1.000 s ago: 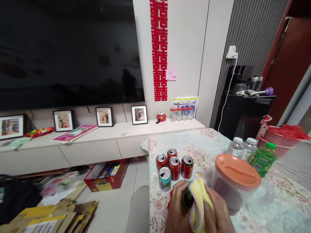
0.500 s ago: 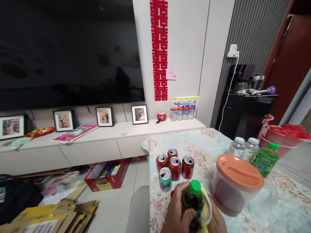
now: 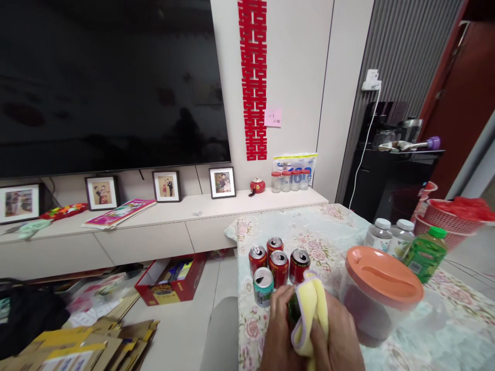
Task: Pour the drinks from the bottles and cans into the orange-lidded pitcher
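At the near edge of the table, my left hand [image 3: 280,330] is wrapped round a dark green bottle [image 3: 294,308], most of which is hidden. My right hand [image 3: 338,335] grips a yellow cloth [image 3: 312,314] with a pale purple edge, pressed over the bottle's top so the green cap cannot be seen. Just beyond my hands several opened drink cans stand upright: red ones, such as the red can [image 3: 278,268], and a teal can [image 3: 263,287] nearest my left hand. Right of my right hand stands a clear tub [image 3: 363,314] with an orange lid [image 3: 382,275].
Behind the tub stand two white-capped bottles [image 3: 379,236] and a green-capped bottle [image 3: 427,255]. Pink baskets [image 3: 444,219] are at the far right. A floral cloth covers the table [image 3: 290,221]. On the floor at left lie a red box [image 3: 170,293] and flattened cardboard [image 3: 85,345].
My right hand has brought the yellow cloth from the bottle's side up over its green cap, which is now covered. The cans and tub have stayed in place.
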Tool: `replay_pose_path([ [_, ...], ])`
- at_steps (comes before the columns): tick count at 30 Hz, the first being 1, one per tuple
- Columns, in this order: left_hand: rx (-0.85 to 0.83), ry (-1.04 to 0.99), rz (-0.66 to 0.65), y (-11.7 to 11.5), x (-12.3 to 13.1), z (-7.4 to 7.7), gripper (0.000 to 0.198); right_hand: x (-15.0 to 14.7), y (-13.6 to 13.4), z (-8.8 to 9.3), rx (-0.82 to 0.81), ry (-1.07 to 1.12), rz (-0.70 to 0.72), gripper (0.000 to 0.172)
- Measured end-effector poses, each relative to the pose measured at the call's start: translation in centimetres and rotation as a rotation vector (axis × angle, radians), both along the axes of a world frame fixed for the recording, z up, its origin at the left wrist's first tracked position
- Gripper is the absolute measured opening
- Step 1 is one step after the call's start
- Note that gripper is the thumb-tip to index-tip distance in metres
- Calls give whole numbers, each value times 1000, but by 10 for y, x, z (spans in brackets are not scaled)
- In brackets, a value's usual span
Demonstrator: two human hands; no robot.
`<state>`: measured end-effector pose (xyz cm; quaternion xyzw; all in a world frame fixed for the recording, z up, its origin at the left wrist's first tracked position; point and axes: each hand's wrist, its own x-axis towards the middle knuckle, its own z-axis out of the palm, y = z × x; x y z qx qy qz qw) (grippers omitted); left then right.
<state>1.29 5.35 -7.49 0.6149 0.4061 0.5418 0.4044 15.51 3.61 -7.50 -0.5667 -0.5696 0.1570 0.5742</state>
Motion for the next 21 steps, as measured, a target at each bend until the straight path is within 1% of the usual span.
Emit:
replay_pose_path([
  [3,-108,-114,-149,-3,-2,13,69,10,13,-1,-56,97,68,55],
  [4,-139,-117,-169,-4,-3,17,71,12,14,-2,-75,132,94,50],
  [6,-181,-74,-145,-5,-5,23,74,13,13,-8,-108,194,133,42],
  [8,-210,-19,-112,-6,-7,27,80,11,10,-16,-123,239,136,38],
  [11,-230,53,-121,-4,-9,33,85,0,5,-29,-121,297,72,40],
  [14,-196,109,-177,0,-9,39,84,-9,4,-32,-129,350,23,47],
  [16,-195,61,-261,4,-9,38,83,-11,3,-29,-145,361,16,49],
  [17,-206,10,-309,6,-8,36,85,-10,1,-26,-152,359,13,51],
  [19,-233,-122,-385,8,-4,30,96,-7,-4,-22,-156,346,1,56],
  [21,-230,-268,-404,7,1,25,106,-6,-10,-20,-149,331,-14,62],
])
